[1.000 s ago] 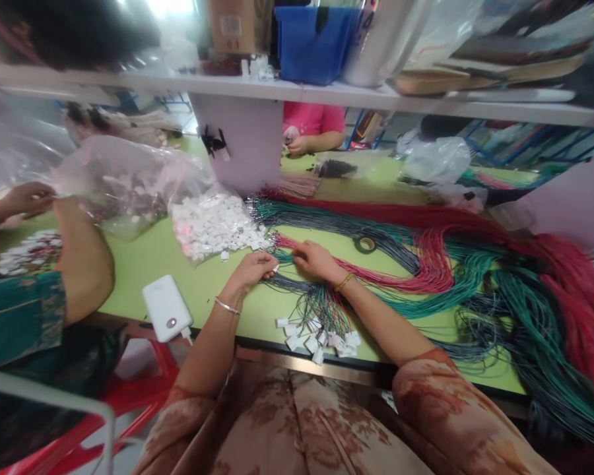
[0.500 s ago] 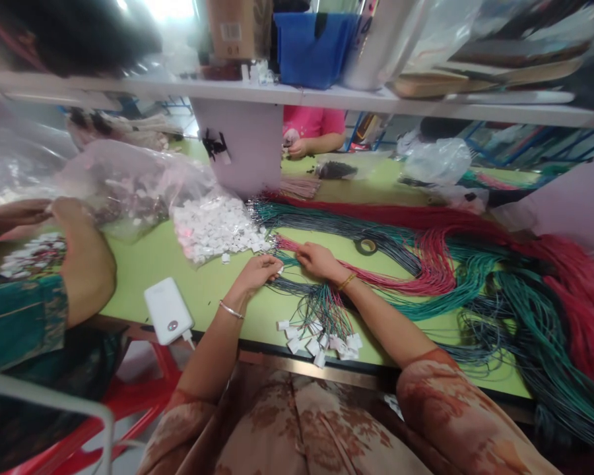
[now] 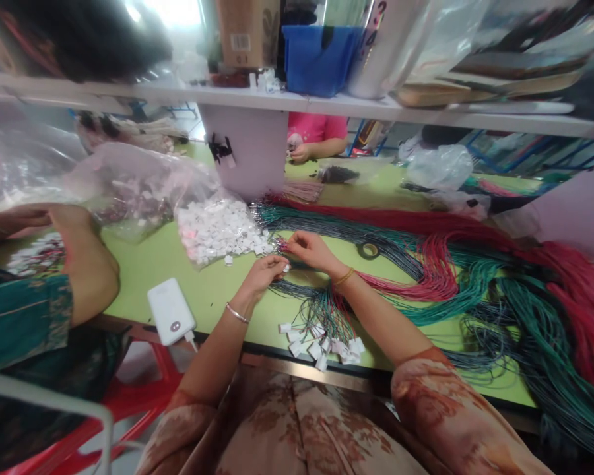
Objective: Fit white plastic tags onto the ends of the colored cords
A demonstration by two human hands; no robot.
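My left hand pinches a small white plastic connector between thumb and fingertips. Just to its right, my right hand is closed at the fingertips over the ends of the red wires; which strand it grips is too small to make out. Below both hands, a bunch of finished-looking leads with white connectors lies at the table's front edge, its red, green and black wires running upward. Loose white connectors spill from a clear bag left of my hands.
Long bundles of red wires, green wires and black wires cover the right side. A tape roll and a white power bank lie on the table. A co-worker's arm is at left. A shelf crosses above.
My right hand has shifted left and slightly up, to the tips of the red wires. My left hand keeps its connector. The whole view has moved slightly.
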